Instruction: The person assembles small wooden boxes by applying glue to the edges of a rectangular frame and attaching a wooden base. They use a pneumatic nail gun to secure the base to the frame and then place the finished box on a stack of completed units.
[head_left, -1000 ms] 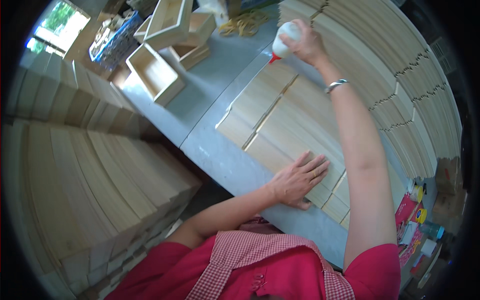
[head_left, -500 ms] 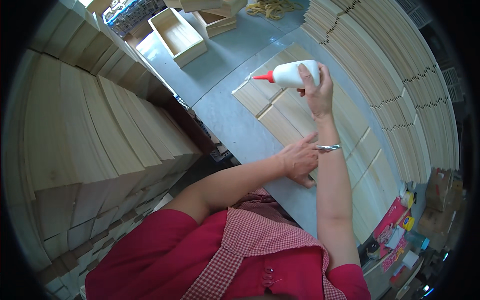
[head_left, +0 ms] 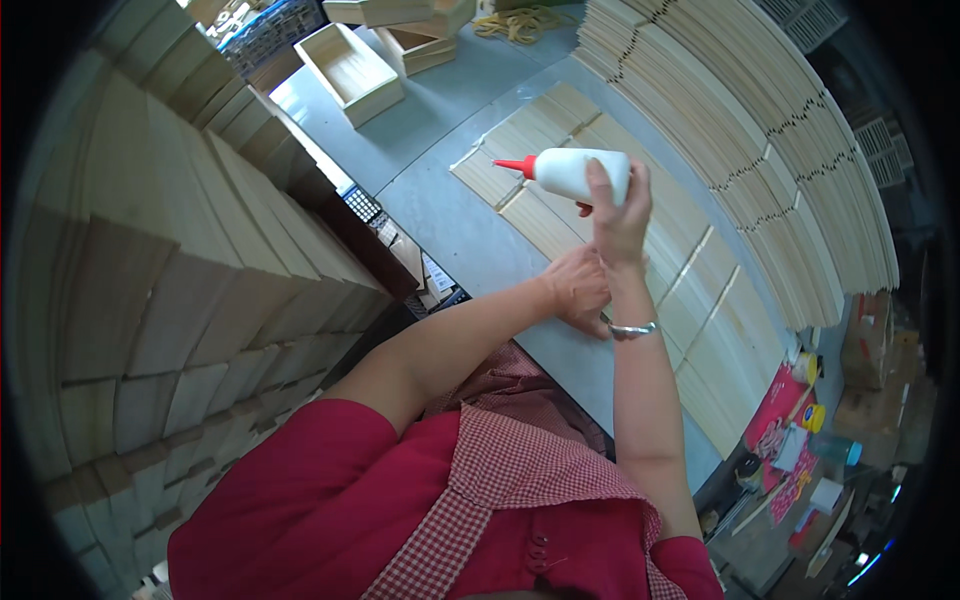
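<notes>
In my right hand [head_left: 621, 205] is a white squeeze bottle [head_left: 570, 173] with a red nozzle, the kind used for glue. It is tipped on its side above the boards, its nozzle toward the left and apart from the wood. My left hand [head_left: 578, 286] rests with fingers apart on the near edge of the pale wooden boards [head_left: 640, 190]; my right wrist hides some of its fingertips. The boards lie side by side on the grey table [head_left: 420, 185], with grooves across them and a whitish wet line along their left end.
Tall stacks of wooden boards stand on the left [head_left: 160, 250] and along the far right [head_left: 740, 130]. At the back are an open wooden box [head_left: 350, 75] and a heap of tan rubber bands [head_left: 520, 24]. Small jars, among them a yellow-lidded one [head_left: 812, 417], crowd the right.
The bottle has moved slightly left and down, away from the boards' left end. My left hand has slid a little toward the left, and the whole view has shifted somewhat.
</notes>
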### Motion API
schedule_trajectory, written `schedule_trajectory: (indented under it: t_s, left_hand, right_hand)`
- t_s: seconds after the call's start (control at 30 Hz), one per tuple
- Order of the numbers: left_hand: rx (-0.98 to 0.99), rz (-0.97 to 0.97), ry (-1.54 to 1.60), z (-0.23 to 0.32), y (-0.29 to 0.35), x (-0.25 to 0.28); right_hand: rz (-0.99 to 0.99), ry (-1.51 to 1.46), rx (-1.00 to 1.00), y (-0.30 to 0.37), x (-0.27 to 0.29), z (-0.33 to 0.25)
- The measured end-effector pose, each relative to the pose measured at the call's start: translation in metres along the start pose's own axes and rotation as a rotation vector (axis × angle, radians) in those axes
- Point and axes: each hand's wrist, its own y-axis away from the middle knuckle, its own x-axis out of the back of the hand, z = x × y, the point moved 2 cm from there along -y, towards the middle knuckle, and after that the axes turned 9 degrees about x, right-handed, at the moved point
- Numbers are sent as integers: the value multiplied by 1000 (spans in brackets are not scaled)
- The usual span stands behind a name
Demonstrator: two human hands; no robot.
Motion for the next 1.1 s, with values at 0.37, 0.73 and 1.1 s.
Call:
schedule_trajectory:
  t_s: [0.37, 0.73, 1.1]
  left_hand:
    - [10, -43, 28, -4, 2, -12]
    - [28, -13, 88, -12, 12, -19]
    - [227, -342, -95, -7, -5, 3]
  right_hand:
    - [-219, 404, 186, -52, -61, 30]
    - [-281, 357, 157, -29, -79, 21]
    - [151, 207, 60, 73, 98, -22]
